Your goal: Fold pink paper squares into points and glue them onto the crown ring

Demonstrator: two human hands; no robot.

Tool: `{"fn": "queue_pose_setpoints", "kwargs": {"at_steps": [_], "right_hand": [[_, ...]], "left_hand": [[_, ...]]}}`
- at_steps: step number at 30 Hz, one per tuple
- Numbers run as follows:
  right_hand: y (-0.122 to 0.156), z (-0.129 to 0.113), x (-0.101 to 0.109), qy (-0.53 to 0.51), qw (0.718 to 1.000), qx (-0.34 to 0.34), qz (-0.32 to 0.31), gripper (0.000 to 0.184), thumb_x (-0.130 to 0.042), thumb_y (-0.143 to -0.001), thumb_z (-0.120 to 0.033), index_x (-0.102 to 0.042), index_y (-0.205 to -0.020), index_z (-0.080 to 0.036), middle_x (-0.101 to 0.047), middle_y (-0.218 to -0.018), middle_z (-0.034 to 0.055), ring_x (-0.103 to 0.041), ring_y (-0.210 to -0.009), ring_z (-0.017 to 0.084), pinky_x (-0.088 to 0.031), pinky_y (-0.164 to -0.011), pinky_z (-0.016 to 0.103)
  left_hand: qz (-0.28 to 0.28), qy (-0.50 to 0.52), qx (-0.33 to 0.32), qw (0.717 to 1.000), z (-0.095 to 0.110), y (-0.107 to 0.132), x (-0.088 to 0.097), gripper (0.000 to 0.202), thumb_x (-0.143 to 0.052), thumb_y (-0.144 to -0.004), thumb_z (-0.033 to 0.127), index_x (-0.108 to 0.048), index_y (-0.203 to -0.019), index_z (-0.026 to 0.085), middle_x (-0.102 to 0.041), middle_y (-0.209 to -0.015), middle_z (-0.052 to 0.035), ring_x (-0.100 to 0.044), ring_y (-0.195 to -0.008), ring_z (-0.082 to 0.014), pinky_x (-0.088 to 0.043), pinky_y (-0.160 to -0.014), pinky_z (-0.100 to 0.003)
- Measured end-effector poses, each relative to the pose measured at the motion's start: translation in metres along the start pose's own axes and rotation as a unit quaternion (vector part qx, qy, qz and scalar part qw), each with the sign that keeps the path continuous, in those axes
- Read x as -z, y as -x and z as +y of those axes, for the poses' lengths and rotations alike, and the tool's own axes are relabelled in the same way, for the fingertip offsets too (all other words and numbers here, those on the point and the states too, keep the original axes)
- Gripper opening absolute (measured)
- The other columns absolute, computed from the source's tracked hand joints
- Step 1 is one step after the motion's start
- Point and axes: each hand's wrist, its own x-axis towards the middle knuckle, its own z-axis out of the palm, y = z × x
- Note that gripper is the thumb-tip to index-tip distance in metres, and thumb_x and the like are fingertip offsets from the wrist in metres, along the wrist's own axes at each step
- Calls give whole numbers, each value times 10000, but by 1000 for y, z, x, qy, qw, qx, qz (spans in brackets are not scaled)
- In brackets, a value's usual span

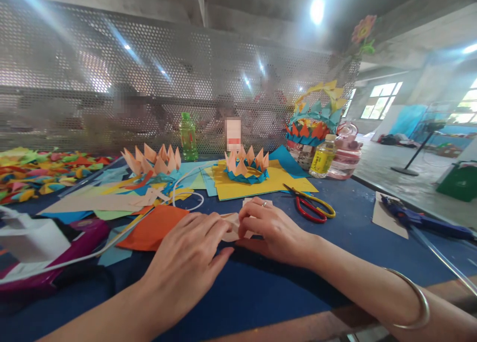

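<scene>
Metal bangle (425,305) on R forearm (354,272), nearest cam. Surroundings on blue table (261,292): orange paper (154,228) beside L hand (188,245); scissors (311,199) beyond R hand (274,228); glue gun (425,220) well to R; spiky paper ring (246,172) on yellow sheets (238,189) at rear. Pale folded paper (230,224) btwn hands, partly hidden by fingers. R hand: fingers curled, pinching it w/ thumb close below. L hand: fingertips touching it, thumb spread; grip can't be told.
</scene>
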Motion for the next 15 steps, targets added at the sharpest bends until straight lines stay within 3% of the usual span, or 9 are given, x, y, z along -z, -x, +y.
{"fn": "queue_pose_setpoints", "kwargs": {"at_steps": [4,9,12,15], "right_hand": [[-2,-2,-1,-40,999,-29,-19,135,-677,-831,-295,-616,-782,-185,-625,-881,46,-564,-849,167,-426,-824,311],[1,2,8,-76,990,-94,-74,220,-725,-772,-311,-630,-912,-171,-648,-890,58,-579,-874,183,-445,-775,292],[2,2,17,-137,982,-83,-104,158,-662,-796,-162,-656,-953,-169,-666,-931,61,-601,-895,167,-462,-816,282],[0,2,23,-183,972,-72,-126,324,-512,-796,12,-700,-973,-183,-684,-935,48,-619,-887,145,-477,-813,265]], "left_hand": [[-27,32,-29,999,-5,0,-6,227,-477,-896,132,-662,-987,226,-706,-1011,-25,-666,-911,-196,-503,-826,-334],[-77,57,22,995,-7,1,-3,227,-473,-894,132,-682,-858,215,-712,-952,-24,-670,-867,-193,-499,-772,-303],[-91,72,57,992,-8,0,1,207,-500,-865,121,-663,-770,208,-681,-813,0,-649,-747,-163,-479,-675,-266],[-88,117,67,987,-8,-1,2,196,-527,-853,112,-665,-758,213,-674,-799,14,-645,-741,-145,-479,-686,-248]]}}
